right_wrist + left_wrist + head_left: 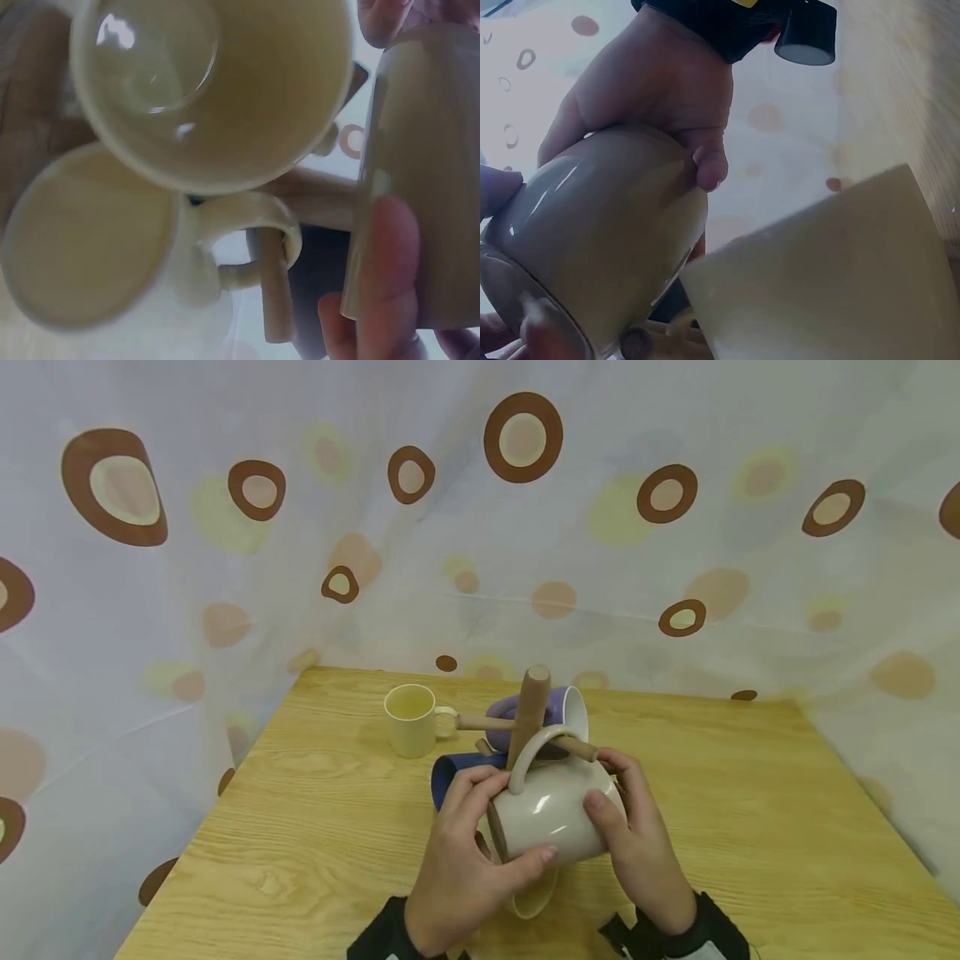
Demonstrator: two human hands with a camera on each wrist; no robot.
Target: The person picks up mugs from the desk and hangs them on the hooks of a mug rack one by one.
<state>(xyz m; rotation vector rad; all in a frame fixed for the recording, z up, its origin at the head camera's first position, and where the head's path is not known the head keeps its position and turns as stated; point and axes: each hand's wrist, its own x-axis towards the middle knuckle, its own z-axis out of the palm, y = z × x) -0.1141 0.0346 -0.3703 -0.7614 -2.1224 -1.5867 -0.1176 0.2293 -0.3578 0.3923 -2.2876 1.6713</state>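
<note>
Both hands hold a glossy off-white mug tilted on its side, in front of a wooden mug tree. My left hand grips the base end, fingers above and thumb along the near side. At the rim end my right hand grips it, thumb on the outer wall. The mug's handle arches upward around a wooden peg. Below it a cream mug shows only in part. In the right wrist view, two cream mugs appear, one with its handle around a peg.
A pale yellow mug stands at the left, its handle at a peg's tip. Behind the post is a purple mug, and a blue mug lies sideways by the left hand. The wooden table meets a patterned curtain.
</note>
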